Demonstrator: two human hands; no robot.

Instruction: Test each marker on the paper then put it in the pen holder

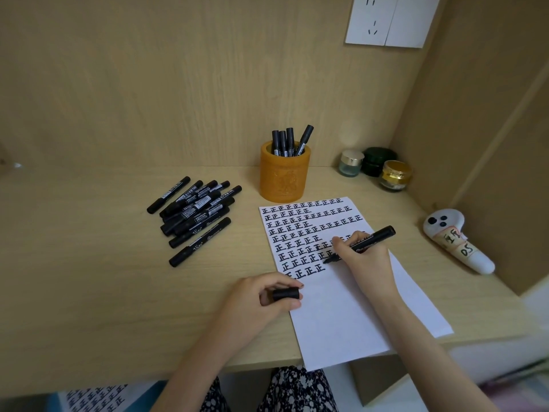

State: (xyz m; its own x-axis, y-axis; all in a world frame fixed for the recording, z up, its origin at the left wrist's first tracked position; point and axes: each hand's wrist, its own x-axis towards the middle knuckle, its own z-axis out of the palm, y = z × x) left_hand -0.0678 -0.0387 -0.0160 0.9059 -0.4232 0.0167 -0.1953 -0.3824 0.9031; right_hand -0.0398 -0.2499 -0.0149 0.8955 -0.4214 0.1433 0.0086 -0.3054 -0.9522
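So the right hand (361,257) grips the marker (368,240) like you'd hold any pen. The tip is down on the paper (341,307), right at the end of a row of test characters mid-frame, and the barrel angles up toward the right. The left hand (261,295) sits lower centre at the paper's left edge and pinches the cap (285,293) between thumb and fingers. I'd guess that's so it's ready to snap back on once this one's checked, and the hand looks like it could be steadying the sheet too, though I can't tell if it's really pressing on it.

The holder (285,179) stands just past the paper's top edge, centre frame, with four markers already in it. That's an easy reach for the writing hand. The untested pile (196,215) lies left of centre on the desk (89,278), well apart from the right hand and closer to the left one, which makes sense for grabbing the next one. Looks like there are plenty left to go.
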